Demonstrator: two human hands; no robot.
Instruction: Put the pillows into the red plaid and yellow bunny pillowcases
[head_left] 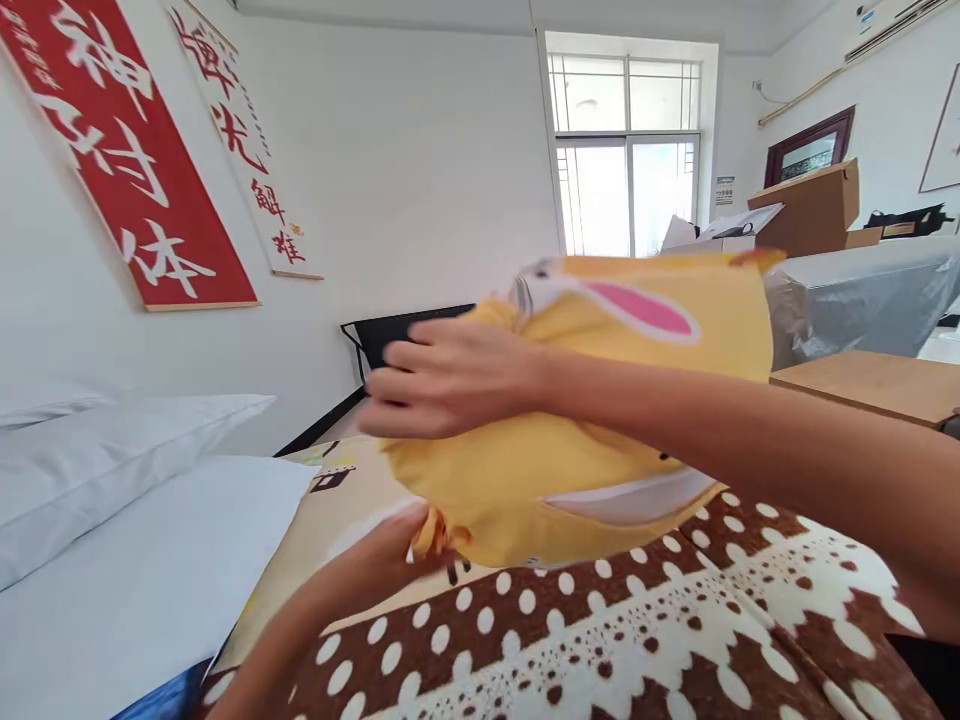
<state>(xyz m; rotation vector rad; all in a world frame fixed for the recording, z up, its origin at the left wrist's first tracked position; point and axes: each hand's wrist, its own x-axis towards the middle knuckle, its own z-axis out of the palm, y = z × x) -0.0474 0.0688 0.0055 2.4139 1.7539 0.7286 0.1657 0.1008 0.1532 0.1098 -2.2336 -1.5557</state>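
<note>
A plump yellow pillow (592, 445) with a white rabbit face and a pink-lined ear printed on it is held up over the bed. My left hand (409, 540) is closed round its lower left corner, where a tuft of yellow cloth sticks out. My right arm crosses in front of the pillow from the right. My right hand (457, 385), smeared by motion, has its fingers bent over the upper left end, with gathered cloth showing just above it. A white patch shows on the lower side; whether it is print or an opening, I cannot tell.
Below lies a brown blanket (517, 650) with white dots, over a cream patterned sheet (352, 500). White pillows (127, 460) are piled at left. A black bed frame (412, 322) stands by the wall. At right are a wooden tabletop (870, 385), a plastic-covered piece (862, 295) and cardboard boxes (810, 200).
</note>
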